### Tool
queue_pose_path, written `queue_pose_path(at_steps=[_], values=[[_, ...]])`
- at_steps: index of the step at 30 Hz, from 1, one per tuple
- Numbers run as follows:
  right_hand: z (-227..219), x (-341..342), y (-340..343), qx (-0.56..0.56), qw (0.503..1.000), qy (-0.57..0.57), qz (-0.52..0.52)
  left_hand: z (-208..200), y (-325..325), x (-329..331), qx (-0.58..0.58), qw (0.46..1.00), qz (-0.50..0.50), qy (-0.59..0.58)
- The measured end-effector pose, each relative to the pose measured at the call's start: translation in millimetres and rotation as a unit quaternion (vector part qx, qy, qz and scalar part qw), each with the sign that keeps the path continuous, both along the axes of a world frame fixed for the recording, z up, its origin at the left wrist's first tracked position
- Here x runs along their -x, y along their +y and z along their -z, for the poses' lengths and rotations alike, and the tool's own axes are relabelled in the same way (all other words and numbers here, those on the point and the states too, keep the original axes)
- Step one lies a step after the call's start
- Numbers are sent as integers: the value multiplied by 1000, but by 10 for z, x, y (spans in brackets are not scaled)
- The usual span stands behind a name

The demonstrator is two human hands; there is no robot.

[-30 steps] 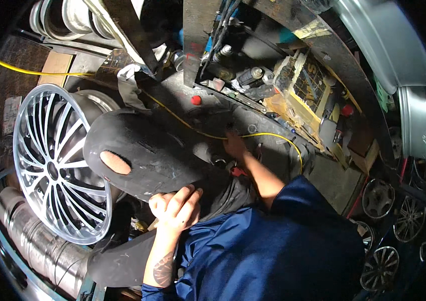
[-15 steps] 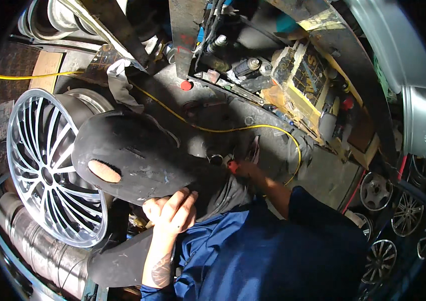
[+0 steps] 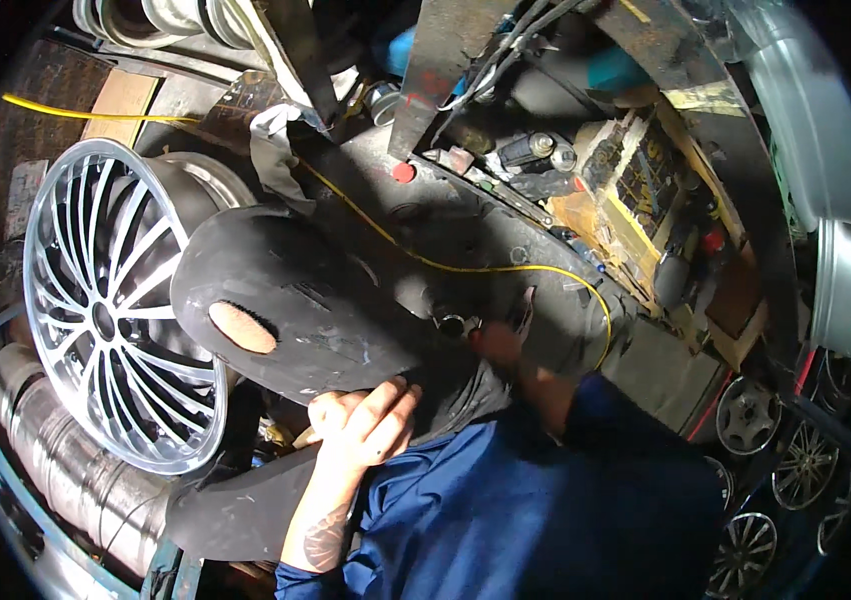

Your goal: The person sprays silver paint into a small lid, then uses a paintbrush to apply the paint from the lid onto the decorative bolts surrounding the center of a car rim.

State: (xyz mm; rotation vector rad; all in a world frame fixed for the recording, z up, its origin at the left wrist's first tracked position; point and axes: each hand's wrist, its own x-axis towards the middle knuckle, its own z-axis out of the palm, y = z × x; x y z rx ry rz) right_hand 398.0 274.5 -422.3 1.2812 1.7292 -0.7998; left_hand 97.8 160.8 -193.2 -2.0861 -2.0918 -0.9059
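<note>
My left hand [image 3: 367, 420] is closed, its fingers curled against the underside of my bent leg in black trousers [image 3: 320, 290], which are torn at the knee. A pale sliver shows beside its fingers, too little to name. Beyond the thigh, in shadow, my right hand [image 3: 498, 345] is smeared by motion. Its fingers seem closed on a small red object [image 3: 475, 336], whose kind I cannot make out. A small round metal-rimmed thing [image 3: 453, 325] lies right beside that hand. Left of my knee stands a silver multi-spoke wheel rim [image 3: 105, 320], touched by neither hand.
A yellow hose or cable [image 3: 425, 262] crosses the grey floor past my leg. Spray cans [image 3: 527, 150] and clutter fill the far right. A red cap [image 3: 403, 173] lies near a metal post. A metal cylinder [image 3: 80, 455] sits lower left; more wheels [image 3: 748, 415] stand at right.
The whole view has shifted, so most things sit a little further right and higher. My right hand has become blurred and its red object shows less. My left hand keeps its place on the leg.
</note>
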Motion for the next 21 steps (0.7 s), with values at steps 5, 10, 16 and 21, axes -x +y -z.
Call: queue_pose_path(at_steps=[5,10,16,21], values=[[511,1107,955,-209,926,269,162,51,-5,72,-4,998,45,-43],[1333,2299,1735,-204,837,382,334,73,-56,53,13,999,33,-29],[1510,2714,1876,-200,901,205,326,100,-39,129,5,997,71,-24],[1057,2191,1688,-196,943,245,110,98,-30,155,-6,995,88,-37]])
